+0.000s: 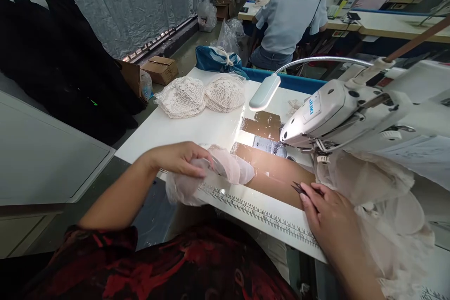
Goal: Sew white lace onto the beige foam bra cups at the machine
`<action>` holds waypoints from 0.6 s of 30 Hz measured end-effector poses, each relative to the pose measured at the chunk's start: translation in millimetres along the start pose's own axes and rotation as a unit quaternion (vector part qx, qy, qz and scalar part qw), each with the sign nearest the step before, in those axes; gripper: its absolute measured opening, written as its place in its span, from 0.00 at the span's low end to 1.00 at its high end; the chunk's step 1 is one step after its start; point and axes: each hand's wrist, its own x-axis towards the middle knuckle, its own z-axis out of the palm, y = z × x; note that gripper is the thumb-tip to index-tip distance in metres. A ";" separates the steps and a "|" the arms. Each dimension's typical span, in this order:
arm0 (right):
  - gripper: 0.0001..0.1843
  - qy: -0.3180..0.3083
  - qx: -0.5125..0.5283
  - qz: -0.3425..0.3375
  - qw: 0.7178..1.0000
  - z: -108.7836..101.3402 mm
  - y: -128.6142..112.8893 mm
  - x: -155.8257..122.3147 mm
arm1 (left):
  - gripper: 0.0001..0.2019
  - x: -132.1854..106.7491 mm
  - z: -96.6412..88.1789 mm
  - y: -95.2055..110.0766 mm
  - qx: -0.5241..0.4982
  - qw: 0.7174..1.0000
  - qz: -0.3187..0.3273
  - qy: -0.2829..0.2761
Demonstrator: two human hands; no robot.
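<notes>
My left hand [181, 158] is closed on a pale pink padded cup piece [225, 168] that lies on the white sewing table [197, 129] by the printed ruler strip [260, 213]. My right hand [328, 215] grips small dark thread snips [298, 189], their tips pointing left over the brightly lit patch in front of the sewing machine [333, 112]. A heap of pale sheer fabric and cups [386, 197] lies under and beside my right hand.
A stack of white lace cups [202, 96] sits at the table's far side. The machine's gooseneck lamp [264, 93] hangs over the needle area. Black garments [59, 56] hang at the left; cardboard boxes [160, 69] stand on the floor. Another person [288, 23] sits at a table behind.
</notes>
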 end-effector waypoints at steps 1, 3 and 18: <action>0.23 0.009 -0.007 0.000 1.000 1.6 4.8 -1.9 | 0.16 -3.0 -11.4 0.3 0.031 0.999 -0.026 0.023; 0.23 0.016 -0.005 -0.006 1.000 3.8 9.6 -3.3 | 0.18 -5.5 -32.6 -2.1 0.116 0.989 -0.070 0.064; 0.19 0.051 0.060 0.001 0.997 -1.6 3.3 -0.3 | 0.11 2.8 62.9 -38.3 0.415 0.871 -0.033 0.260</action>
